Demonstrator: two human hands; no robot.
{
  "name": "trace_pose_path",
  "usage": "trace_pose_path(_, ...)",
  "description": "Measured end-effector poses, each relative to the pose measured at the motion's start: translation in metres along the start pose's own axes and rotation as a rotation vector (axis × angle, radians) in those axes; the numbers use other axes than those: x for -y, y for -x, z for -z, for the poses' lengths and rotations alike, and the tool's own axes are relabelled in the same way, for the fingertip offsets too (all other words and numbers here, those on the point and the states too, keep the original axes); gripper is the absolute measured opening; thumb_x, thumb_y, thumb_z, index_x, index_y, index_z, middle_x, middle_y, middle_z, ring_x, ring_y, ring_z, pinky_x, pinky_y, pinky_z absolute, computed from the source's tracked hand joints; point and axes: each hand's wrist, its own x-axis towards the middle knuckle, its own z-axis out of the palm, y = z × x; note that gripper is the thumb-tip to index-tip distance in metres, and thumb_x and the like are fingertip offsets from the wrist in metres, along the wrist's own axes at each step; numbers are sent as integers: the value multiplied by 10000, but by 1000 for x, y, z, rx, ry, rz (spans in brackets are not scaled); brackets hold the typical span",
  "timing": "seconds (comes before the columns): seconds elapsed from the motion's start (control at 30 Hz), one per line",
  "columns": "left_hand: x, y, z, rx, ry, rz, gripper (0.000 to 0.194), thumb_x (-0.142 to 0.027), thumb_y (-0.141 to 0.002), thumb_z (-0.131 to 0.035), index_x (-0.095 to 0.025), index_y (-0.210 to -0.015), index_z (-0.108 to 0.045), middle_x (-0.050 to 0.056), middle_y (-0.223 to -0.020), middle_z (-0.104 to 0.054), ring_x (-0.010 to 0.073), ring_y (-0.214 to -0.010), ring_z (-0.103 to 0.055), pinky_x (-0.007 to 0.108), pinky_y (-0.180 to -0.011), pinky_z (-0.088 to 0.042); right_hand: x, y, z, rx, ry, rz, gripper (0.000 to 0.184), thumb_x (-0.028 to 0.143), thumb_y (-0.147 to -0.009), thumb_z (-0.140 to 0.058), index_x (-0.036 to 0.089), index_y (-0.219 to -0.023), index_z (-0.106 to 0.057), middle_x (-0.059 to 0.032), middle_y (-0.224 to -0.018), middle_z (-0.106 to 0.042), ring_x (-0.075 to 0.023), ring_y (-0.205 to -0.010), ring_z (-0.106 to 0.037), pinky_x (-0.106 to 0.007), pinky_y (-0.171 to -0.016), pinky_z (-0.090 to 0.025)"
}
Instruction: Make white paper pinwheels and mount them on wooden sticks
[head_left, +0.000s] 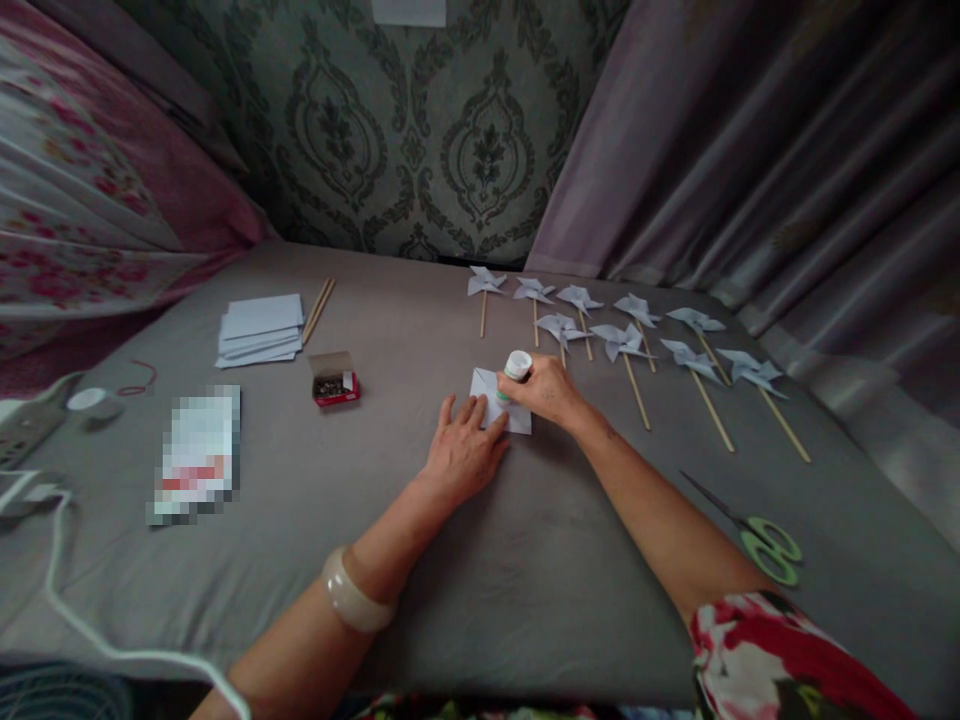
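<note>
A small white paper square [517, 418] lies on the grey cloth surface [540, 560] in front of me. My left hand [463, 450] rests flat on its near left corner, fingers stretched out. My right hand [546, 390] is closed round a small white glue bottle [516, 366], tipped down with its nozzle against the paper.
Several finished white paper pinwheels on wooden sticks [637, 345] lie in rows at the back right. Green-handled scissors [765, 545] sit at the right. A stack of white paper [259, 328], spare sticks [318, 309], a small red box of pins [335, 380] and a white cable [67, 600] are at the left.
</note>
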Motion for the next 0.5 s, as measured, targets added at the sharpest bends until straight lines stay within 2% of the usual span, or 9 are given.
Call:
trace_pose_path(0.13, 0, 0, 1, 11, -12, 1, 399, -367, -936, -396, -227, -1289, -520, 169, -1348, -515, 302, -1289, -438, 573, -1085, -236, 0, -2, 1, -27, -1, -3, 257, 362, -731, -558, 179, -559, -502, 16, -544, -500, -96, -519, -409, -243, -527, -296)
trace_pose_path(0.27, -1, 0, 3, 19, -3, -3, 400, -356, -938, -393, -218, -1291, -520, 177, -1356, -507, 305, -1292, -435, 576, -1084, -233, 2, -5, 4, 64, -16, -11, 284, 383, -716, -566, 183, -537, -469, 35, -506, -437, -91, -509, -389, -240, -507, -275)
trace_pose_path(0.4, 0, 1, 3, 15, 9, -12, 392, -358, -937, -390, -220, -1279, -524, 178, -1357, -503, 310, -1285, -436, 578, -1069, -244, 1, -9, 8, 71, -18, -27, 287, 386, -692, -579, 184, -522, -464, 38, -494, -418, -94, -507, -391, -245, -501, -270)
trace_pose_path(0.5, 1, 2, 2, 7, 4, -16, 383, -372, -934, -400, -238, -1273, -518, 160, -1363, -498, 303, -1277, -440, 567, -1052, -266, -3, -11, 14, -19, -147, -166, 276, 408, -680, -588, 176, -549, -518, 21, -512, -467, -108, -517, -418, -247, -507, -310)
